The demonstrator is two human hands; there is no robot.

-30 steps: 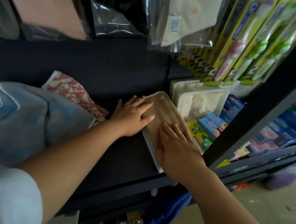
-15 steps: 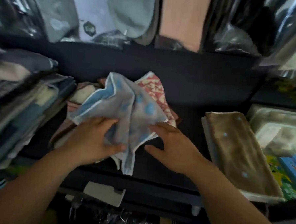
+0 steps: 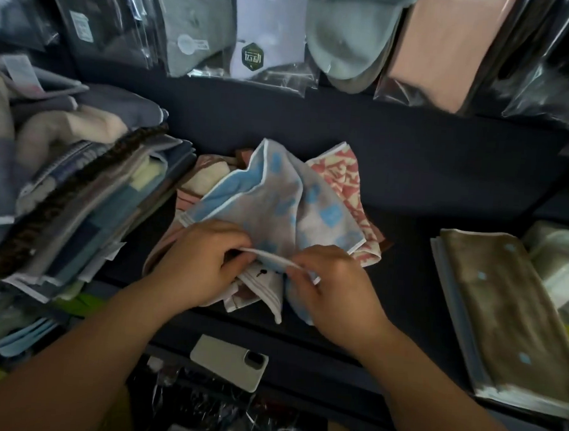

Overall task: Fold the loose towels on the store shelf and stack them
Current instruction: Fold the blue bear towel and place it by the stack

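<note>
A crumpled grey towel with blue patches and a white hem point(image 3: 277, 201) lies on top of a loose pile in the middle of the dark shelf point(image 3: 410, 175). My left hand point(image 3: 204, 264) and my right hand point(image 3: 335, 284) each pinch its near white edge, a short stretch of hem taut between them. Under it show a pink-and-cream patterned towel point(image 3: 341, 182) and a pink-and-white towel point(image 3: 253, 289). A folded brown towel with blue dots point(image 3: 509, 309) lies flat on a small stack at the right.
A tall leaning stack of folded cloths point(image 3: 72, 204) fills the left side. Bagged socks and garments point(image 3: 253, 32) hang above the shelf. A white phone point(image 3: 229, 360) lies below the shelf's front edge. Clear plastic boxes point(image 3: 561, 262) stand at the far right.
My view swung left from the brown towel to the loose pile. Both hands left the brown towel, reached the grey-blue towel and now pinch its near hem.
</note>
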